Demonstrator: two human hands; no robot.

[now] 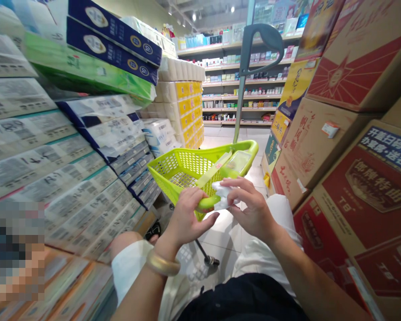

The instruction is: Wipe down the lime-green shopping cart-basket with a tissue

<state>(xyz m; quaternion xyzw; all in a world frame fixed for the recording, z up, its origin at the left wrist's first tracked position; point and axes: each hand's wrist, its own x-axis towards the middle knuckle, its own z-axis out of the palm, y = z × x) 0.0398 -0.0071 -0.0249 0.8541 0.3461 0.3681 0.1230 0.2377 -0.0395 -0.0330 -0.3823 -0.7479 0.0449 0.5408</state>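
- Right hand (250, 205): my thumb and fingers are pinched together on a crumpled white tissue (222, 194), at the near side of the basket and against its edge.
- Left hand (189, 211): my fingers lie curled over the near rim (207, 203), thumb stretched away below it; I cannot tell whether they clasp firmly or merely rest. A gold-coloured bangle (162, 263) sits on this wrist.
- Item under attention: the green basket (217, 154), directly before my knees, tilted in my view, its grey pull handle (247, 51) standing up on the far side. A caster (212, 261) shows on the floor below.
- Step in hand: wiping of the rim, in my judgement (the tissue's contact with the plastic is partly covered by my fingers).
- Requirement of the next move: a steady left hold and light, even pressure from the right, with the tissue kept bunched between rim and fingertips.
- Surroundings: stacked paper packs (100, 178) on my left, red and brown cartons (344, 214) on my right, both well apart from my hands.
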